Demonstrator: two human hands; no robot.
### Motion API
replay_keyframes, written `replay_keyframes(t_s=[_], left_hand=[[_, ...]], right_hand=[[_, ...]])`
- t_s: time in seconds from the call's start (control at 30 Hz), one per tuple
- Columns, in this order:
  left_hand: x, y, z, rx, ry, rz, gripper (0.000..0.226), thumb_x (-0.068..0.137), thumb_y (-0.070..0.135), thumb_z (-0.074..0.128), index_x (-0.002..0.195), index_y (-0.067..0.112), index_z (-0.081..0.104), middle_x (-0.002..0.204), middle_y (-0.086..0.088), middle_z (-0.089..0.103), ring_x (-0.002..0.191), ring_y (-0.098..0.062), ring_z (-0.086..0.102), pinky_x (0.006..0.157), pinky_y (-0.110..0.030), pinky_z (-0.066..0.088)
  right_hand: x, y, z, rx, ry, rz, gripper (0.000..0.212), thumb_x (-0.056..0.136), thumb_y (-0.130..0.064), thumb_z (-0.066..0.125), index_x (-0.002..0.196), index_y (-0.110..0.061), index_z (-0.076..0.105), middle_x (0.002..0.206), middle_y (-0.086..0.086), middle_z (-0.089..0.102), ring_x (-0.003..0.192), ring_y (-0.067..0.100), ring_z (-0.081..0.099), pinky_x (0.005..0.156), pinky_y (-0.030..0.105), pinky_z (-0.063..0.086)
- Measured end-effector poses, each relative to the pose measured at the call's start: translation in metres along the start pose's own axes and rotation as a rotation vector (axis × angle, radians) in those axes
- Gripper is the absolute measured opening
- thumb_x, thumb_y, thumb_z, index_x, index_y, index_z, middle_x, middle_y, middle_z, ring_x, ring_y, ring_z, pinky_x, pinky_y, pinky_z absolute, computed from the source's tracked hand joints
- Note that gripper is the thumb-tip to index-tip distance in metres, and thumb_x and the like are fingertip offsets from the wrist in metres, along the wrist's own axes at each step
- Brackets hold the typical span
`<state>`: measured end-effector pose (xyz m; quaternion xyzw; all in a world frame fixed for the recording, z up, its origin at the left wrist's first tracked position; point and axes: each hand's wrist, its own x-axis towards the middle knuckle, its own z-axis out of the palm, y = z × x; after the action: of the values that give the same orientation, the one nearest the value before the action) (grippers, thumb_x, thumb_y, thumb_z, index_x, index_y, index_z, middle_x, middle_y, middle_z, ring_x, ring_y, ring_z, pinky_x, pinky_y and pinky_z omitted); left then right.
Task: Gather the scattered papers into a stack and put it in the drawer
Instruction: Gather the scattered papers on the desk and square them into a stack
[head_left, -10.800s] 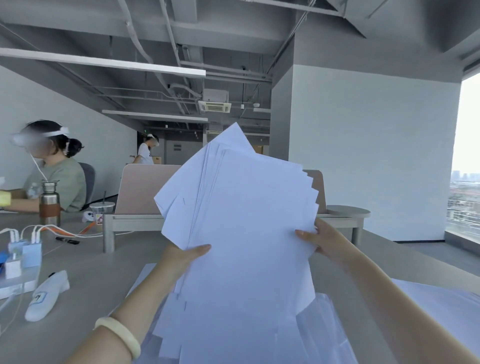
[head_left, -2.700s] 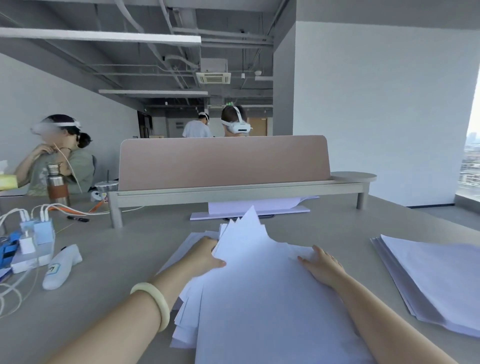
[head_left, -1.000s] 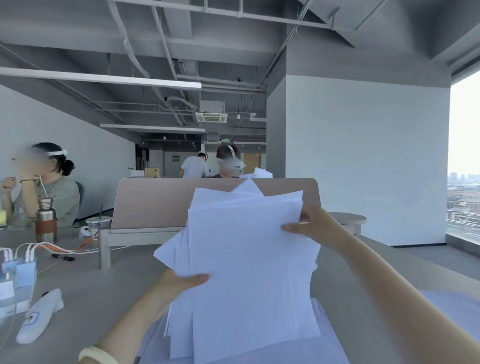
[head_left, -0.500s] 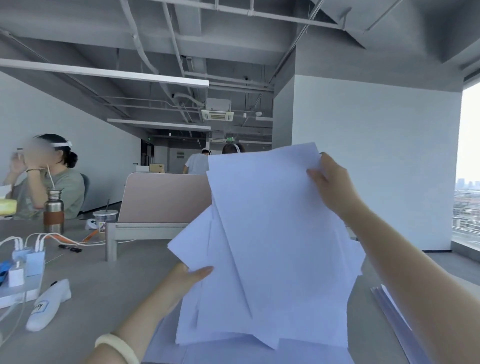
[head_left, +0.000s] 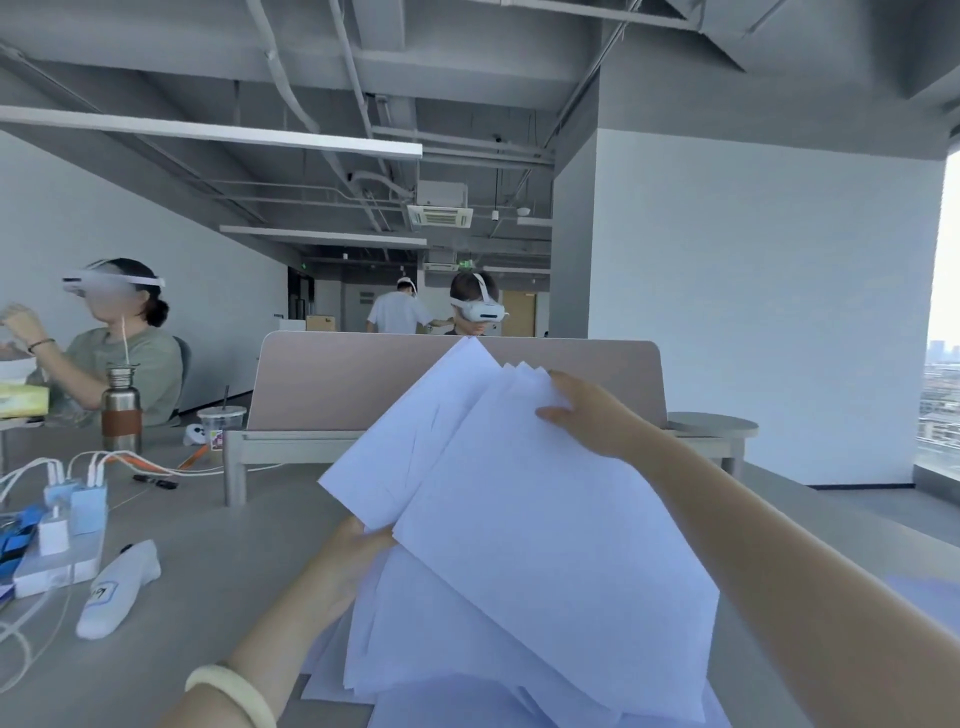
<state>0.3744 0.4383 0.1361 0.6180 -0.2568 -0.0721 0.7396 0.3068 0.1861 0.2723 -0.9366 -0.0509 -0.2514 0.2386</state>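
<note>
A loose, uneven bundle of white papers (head_left: 519, 530) is held tilted above the grey desk (head_left: 218, 571), its corners fanned out at the top. My left hand (head_left: 348, 561) grips the bundle's lower left edge. My right hand (head_left: 592, 415) pinches the upper right corner. More white sheets (head_left: 467, 712) lie on the desk beneath the bundle. No drawer is in view.
A pink divider panel (head_left: 353, 379) on a low shelf stands behind the papers. At the left are a white handheld device (head_left: 119, 587), chargers with cables (head_left: 67, 509), a steel bottle (head_left: 120, 410) and a plastic cup (head_left: 221, 428). People wearing headsets sit at the left and behind the divider.
The bundle has dropped lower and turned, its top now tilted to the right. My right hand came down with its corner. My left hand shifted right along the lower edge.
</note>
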Motion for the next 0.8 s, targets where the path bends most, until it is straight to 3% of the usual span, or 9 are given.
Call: replay_keyframes(t_s=[0.07,0.13,0.2,0.3,0.37,0.5,0.6,0.7,0.8], left_hand=[[0.002,0.0,-0.004,-0.013,-0.006,0.005,0.091,0.028,0.046,0.094,0.111,0.021,0.066,0.111,0.003,0.073,0.102,-0.016,0.069,0.087,-0.036,0.053],[0.003,0.005,-0.007,-0.028,-0.011,0.016,0.087,0.03,0.051,0.092,0.108,0.019,0.069,0.109,0.001,0.074,0.1,-0.017,0.07,0.087,-0.037,0.053],[0.005,0.009,-0.007,-0.016,-0.017,0.015,0.068,0.045,0.044,0.091,0.105,0.019,0.071,0.108,-0.001,0.074,0.098,-0.018,0.071,0.082,-0.035,0.055],[0.01,0.012,-0.006,0.025,0.027,-0.029,0.014,0.08,0.016,0.072,0.094,0.02,0.073,0.092,0.002,0.077,0.078,-0.012,0.074,0.064,-0.026,0.057],[0.016,0.007,-0.006,0.05,0.069,-0.099,0.012,0.084,0.012,0.068,0.094,0.018,0.072,0.085,0.001,0.078,0.072,-0.014,0.074,0.066,-0.028,0.057],[0.027,-0.017,-0.012,0.128,0.119,-0.235,0.021,0.088,0.01,0.064,0.108,0.011,0.067,0.081,-0.001,0.077,0.073,-0.019,0.072,0.073,-0.03,0.054],[0.034,-0.032,-0.015,0.189,0.154,-0.296,0.027,0.09,0.011,0.062,0.116,0.006,0.062,0.097,-0.006,0.073,0.091,-0.024,0.068,0.083,-0.035,0.054],[0.037,-0.042,-0.015,0.242,0.178,-0.376,0.031,0.09,0.018,0.062,0.118,0.006,0.062,0.112,-0.015,0.07,0.106,-0.033,0.066,0.095,-0.047,0.051],[0.04,-0.045,-0.013,0.272,0.203,-0.41,0.028,0.092,0.021,0.06,0.116,0.007,0.063,0.11,-0.016,0.07,0.103,-0.035,0.067,0.089,-0.047,0.052]], right_hand=[[0.006,0.007,-0.003,0.036,-0.017,0.016,0.039,0.098,-0.017,0.049,0.137,-0.015,0.045,0.133,0.005,0.054,0.121,0.024,0.051,0.086,0.024,0.038],[0.013,0.014,-0.008,0.066,-0.042,0.023,0.035,0.097,-0.017,0.049,0.133,-0.014,0.048,0.127,0.005,0.058,0.116,0.025,0.055,0.09,0.03,0.043],[0.018,0.02,-0.009,0.096,-0.064,0.032,0.037,0.097,-0.017,0.05,0.134,-0.015,0.048,0.126,0.004,0.059,0.113,0.025,0.056,0.093,0.033,0.046],[0.018,0.034,0.005,0.124,-0.101,0.084,0.045,0.096,-0.017,0.052,0.14,-0.016,0.042,0.133,0.003,0.054,0.12,0.026,0.053,0.098,0.037,0.046],[0.011,0.049,0.024,0.133,-0.134,0.145,0.048,0.095,-0.018,0.055,0.14,-0.015,0.039,0.133,0.0,0.049,0.124,0.023,0.05,0.099,0.036,0.044],[-0.008,0.097,0.079,0.225,-0.141,0.435,0.03,0.086,-0.032,0.065,0.102,-0.012,0.049,0.094,0.001,0.056,0.08,0.018,0.058,0.069,0.028,0.045],[-0.03,0.116,0.1,0.241,-0.28,0.581,0.054,0.073,-0.05,0.072,0.112,-0.014,0.059,0.101,-0.003,0.063,0.088,0.019,0.062,0.072,0.028,0.049],[-0.05,0.128,0.104,0.239,-0.407,0.687,0.06,0.068,-0.052,0.078,0.112,-0.016,0.058,0.094,-0.005,0.056,0.077,0.014,0.052,0.062,0.022,0.038],[-0.054,0.154,0.114,0.309,-0.414,0.689,0.105,0.033,-0.067,0.086,0.121,-0.017,0.056,0.112,-0.004,0.059,0.097,0.018,0.063,0.09,0.03,0.051]])
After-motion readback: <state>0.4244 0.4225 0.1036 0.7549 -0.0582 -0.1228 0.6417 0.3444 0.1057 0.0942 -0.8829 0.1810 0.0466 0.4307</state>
